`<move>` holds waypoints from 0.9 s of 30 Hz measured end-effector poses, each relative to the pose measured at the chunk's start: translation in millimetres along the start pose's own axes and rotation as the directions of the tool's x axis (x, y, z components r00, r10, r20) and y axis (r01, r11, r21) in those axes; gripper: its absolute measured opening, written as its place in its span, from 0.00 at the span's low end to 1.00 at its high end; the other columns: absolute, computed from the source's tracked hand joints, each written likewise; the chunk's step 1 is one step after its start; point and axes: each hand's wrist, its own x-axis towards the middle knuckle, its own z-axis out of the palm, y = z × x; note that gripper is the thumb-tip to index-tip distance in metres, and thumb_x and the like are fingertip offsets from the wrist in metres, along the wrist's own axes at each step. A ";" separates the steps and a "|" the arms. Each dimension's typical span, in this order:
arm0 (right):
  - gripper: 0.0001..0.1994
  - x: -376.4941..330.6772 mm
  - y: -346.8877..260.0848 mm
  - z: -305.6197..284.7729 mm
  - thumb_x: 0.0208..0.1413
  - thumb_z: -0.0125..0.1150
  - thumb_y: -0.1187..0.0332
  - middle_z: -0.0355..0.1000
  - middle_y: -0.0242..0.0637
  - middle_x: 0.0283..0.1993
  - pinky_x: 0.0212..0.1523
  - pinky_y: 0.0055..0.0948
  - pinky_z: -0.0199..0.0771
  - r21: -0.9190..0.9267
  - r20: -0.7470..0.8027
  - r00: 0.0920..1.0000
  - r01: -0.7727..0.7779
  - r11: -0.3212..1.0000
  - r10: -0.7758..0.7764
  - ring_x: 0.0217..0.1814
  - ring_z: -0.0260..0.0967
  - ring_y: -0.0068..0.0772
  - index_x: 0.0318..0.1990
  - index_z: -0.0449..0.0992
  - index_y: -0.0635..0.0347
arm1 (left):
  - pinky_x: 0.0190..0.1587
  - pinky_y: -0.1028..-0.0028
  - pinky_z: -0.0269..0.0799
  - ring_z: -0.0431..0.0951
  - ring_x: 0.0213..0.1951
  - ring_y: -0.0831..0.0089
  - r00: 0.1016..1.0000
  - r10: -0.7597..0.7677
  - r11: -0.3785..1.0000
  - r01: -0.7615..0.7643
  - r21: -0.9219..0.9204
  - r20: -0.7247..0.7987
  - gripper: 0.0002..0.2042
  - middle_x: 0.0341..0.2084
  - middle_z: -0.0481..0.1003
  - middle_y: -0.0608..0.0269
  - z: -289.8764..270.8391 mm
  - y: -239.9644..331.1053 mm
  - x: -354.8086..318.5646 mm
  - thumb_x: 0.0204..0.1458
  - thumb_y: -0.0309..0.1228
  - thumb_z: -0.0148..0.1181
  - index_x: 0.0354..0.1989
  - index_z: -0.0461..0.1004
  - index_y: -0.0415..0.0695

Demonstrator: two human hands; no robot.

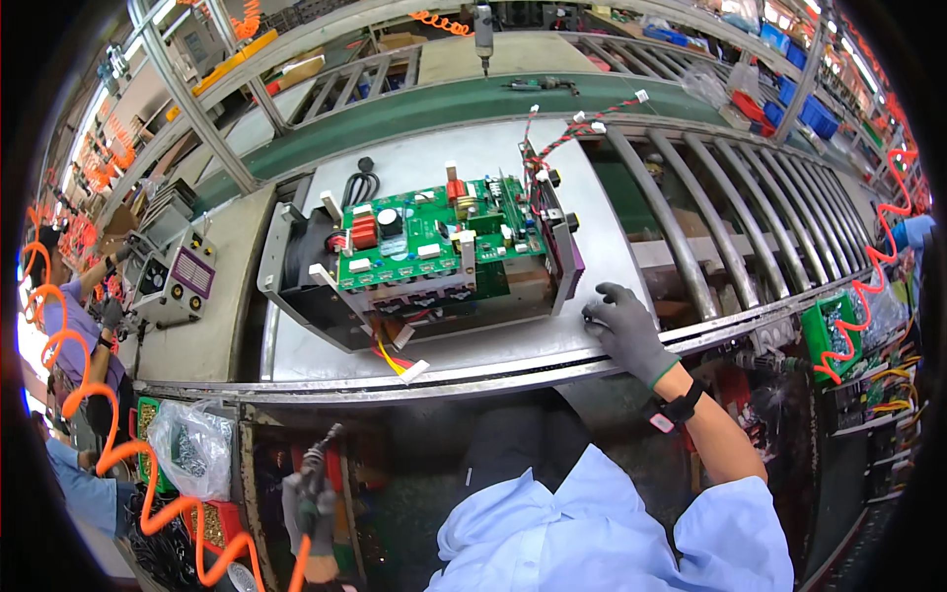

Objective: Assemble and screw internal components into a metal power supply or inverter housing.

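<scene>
An open machine chassis (326, 306) sits on a steel work plate (444, 163), with a green circuit board (424, 237) on top and a purple front panel (564, 252) at its right end. Red and yellow wires with a white plug (414, 370) hang from its near side. My right hand (623, 331), in a grey glove, rests flat on the plate's near edge just right of the chassis, holding nothing. My left hand (311, 513), also gloved, is low below the bench, gripping a powered screwdriver (321, 464) with an orange coiled hose (138, 464).
Steel rollers (750, 212) run to the right of the plate, a green belt (395, 113) behind it. A finished unit with purple face (178, 281) stands at left near another person's gloved hands (109, 316). A bag of screws (192, 449) and green parts bins (829, 335) sit below.
</scene>
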 end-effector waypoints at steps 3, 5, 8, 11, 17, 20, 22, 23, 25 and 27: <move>0.12 -5.7 -14.5 -5.2 0.49 0.69 0.70 0.73 0.44 0.43 0.43 0.41 0.75 0.114 -0.025 0.988 -0.148 0.982 0.152 0.44 0.74 0.46 0.43 0.82 0.54 | 0.17 0.78 0.67 0.70 0.17 0.74 0.900 -0.426 0.877 0.435 -0.203 0.093 0.15 0.29 0.75 0.58 38.3 24.3 -32.7 0.55 0.38 0.54 0.44 0.71 0.40; 0.12 -6.7 -26.7 -9.0 0.51 0.67 0.71 0.73 0.43 0.41 0.40 0.39 0.76 0.135 0.028 0.986 -0.168 0.977 0.166 0.40 0.75 0.45 0.44 0.81 0.54 | 0.18 0.80 0.67 0.71 0.17 0.76 0.761 -0.556 0.812 0.583 0.026 0.335 0.23 0.30 0.75 0.58 65.3 27.1 -43.3 0.52 0.43 0.56 0.52 0.70 0.40; 0.13 -16.0 -36.2 -7.9 0.50 0.66 0.72 0.73 0.41 0.37 0.40 0.41 0.75 0.144 0.109 0.975 -0.207 0.968 0.192 0.40 0.74 0.46 0.45 0.79 0.53 | 0.10 0.73 0.65 0.69 0.11 0.71 0.804 -0.424 0.903 0.412 0.126 0.417 0.21 0.22 0.71 0.57 165.6 31.3 -46.0 0.49 0.36 0.53 0.50 0.66 0.39; 0.12 -22.8 -30.2 10.5 0.50 0.63 0.72 0.73 0.42 0.37 0.41 0.44 0.75 0.056 0.124 0.987 -0.111 0.992 0.104 0.41 0.73 0.48 0.44 0.79 0.53 | 0.11 0.72 0.66 0.68 0.11 0.73 0.747 -0.412 0.911 0.353 0.214 0.521 0.19 0.20 0.68 0.61 210.8 -0.4 -18.2 0.49 0.33 0.52 0.49 0.64 0.40; 0.11 -21.7 -39.6 2.7 0.51 0.60 0.73 0.74 0.42 0.37 0.44 0.45 0.74 0.100 0.133 0.987 -0.099 0.990 0.086 0.42 0.72 0.50 0.43 0.78 0.57 | 0.26 0.68 0.80 0.80 0.25 0.66 0.738 -0.494 0.866 0.373 0.332 0.460 0.21 0.31 0.73 0.54 233.1 -25.0 -8.2 0.51 0.29 0.54 0.54 0.63 0.36; 0.11 -21.8 -35.3 4.6 0.51 0.60 0.74 0.74 0.41 0.36 0.44 0.44 0.74 0.084 0.128 0.988 -0.092 0.992 0.081 0.42 0.72 0.49 0.43 0.78 0.57 | 0.34 0.68 0.82 0.83 0.33 0.62 0.697 -0.549 0.835 0.434 0.338 0.460 0.24 0.37 0.74 0.52 236.3 -23.8 0.8 0.51 0.29 0.59 0.57 0.62 0.36; 0.09 -20.9 -32.9 7.1 0.52 0.60 0.72 0.76 0.41 0.36 0.43 0.43 0.75 0.041 0.115 0.988 -0.104 0.994 0.098 0.40 0.73 0.50 0.42 0.79 0.56 | 0.37 0.69 0.82 0.83 0.37 0.61 0.652 -0.583 0.812 0.491 0.317 0.485 0.24 0.40 0.74 0.52 243.8 -19.4 7.8 0.52 0.28 0.61 0.57 0.62 0.36; 0.09 -22.6 -34.4 10.2 0.52 0.60 0.72 0.76 0.41 0.36 0.43 0.43 0.75 0.040 0.110 0.988 -0.114 0.993 0.109 0.40 0.73 0.50 0.42 0.79 0.56 | 0.36 0.70 0.82 0.83 0.36 0.63 0.621 -0.591 0.804 0.507 0.311 0.515 0.24 0.39 0.74 0.53 247.9 -15.3 8.8 0.52 0.29 0.61 0.56 0.63 0.36; 0.07 -20.3 -42.9 17.2 0.56 0.61 0.71 0.77 0.40 0.33 0.38 0.36 0.76 0.305 0.042 0.979 -0.202 0.931 0.198 0.35 0.76 0.42 0.41 0.80 0.58 | 0.35 0.71 0.82 0.83 0.35 0.65 0.595 -0.591 0.801 0.515 0.306 0.545 0.24 0.39 0.74 0.53 249.1 -16.2 13.5 0.51 0.30 0.62 0.56 0.63 0.37; 0.07 -14.9 -60.2 18.5 0.58 0.61 0.70 0.77 0.38 0.31 0.35 0.32 0.75 0.473 0.142 0.906 -0.416 0.777 0.399 0.32 0.75 0.35 0.41 0.80 0.60 | 0.34 0.73 0.81 0.81 0.31 0.68 0.548 -0.590 0.793 0.530 0.300 0.593 0.24 0.37 0.75 0.53 240.1 -30.1 22.2 0.50 0.31 0.64 0.54 0.64 0.39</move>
